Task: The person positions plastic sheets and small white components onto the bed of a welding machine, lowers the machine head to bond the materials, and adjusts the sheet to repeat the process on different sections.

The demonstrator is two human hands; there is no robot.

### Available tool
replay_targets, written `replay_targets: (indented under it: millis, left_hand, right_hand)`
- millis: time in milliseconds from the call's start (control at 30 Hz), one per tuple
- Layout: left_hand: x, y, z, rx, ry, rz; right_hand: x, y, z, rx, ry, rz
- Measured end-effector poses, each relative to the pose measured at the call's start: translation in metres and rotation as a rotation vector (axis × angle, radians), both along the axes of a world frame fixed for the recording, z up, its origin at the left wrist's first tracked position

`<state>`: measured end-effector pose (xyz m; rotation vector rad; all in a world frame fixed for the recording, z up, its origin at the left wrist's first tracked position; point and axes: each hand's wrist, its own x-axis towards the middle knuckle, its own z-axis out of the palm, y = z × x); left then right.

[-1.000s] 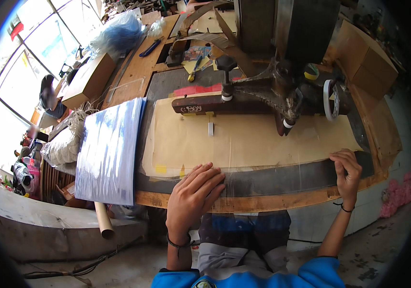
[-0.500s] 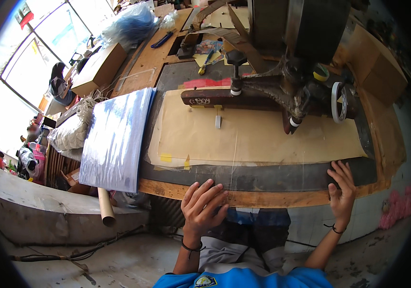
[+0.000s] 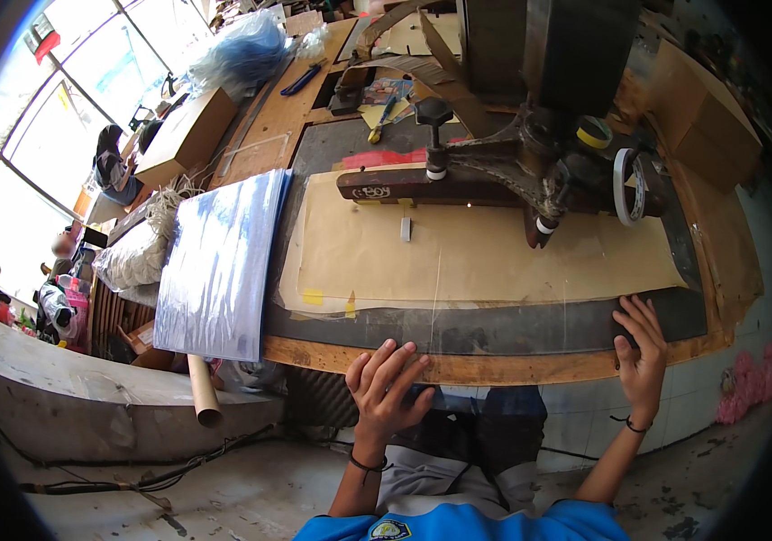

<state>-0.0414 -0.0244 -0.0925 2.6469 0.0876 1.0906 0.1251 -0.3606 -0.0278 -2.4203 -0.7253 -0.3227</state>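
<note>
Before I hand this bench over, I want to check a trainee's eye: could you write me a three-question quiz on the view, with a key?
1. Which thing lies just left of the wide tan paper sheet?
A) a pink, fluffy bundle
B) a glossy, clear-looking stack of plastic sheets
C) a round roll of yellow tape

2. True or false: the person's right hand is nearer than the left hand to the upright white tape ring.

3. On how many of the person's wrists does a thin dark band show?

Key: 1. B; 2. True; 3. Two
</note>
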Motion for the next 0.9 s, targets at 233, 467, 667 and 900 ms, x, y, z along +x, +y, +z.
replay_targets:
  millis: [233,467,667,900]
  left_hand:
    - [0.001,0.000,-0.001,-0.003,-0.006,0.017]
    - [0.001,0.001,-0.001,0.000,0.006,0.025]
    - [0.002,-0.002,0.011,-0.069,-0.001,0.010]
    - [0.028,0.011,0.086,-0.118,0.256,-0.140]
  right_hand:
    - [0.001,0.001,0.000,0.009,-0.013,0.001]
    - [0.002,0.001,-0.002,0.008,-0.031,0.005]
    - [0.000,0.001,0.001,0.008,-0.046,-0.003]
    - [0.000,0.004,-0.002,0.042,-0.042,-0.015]
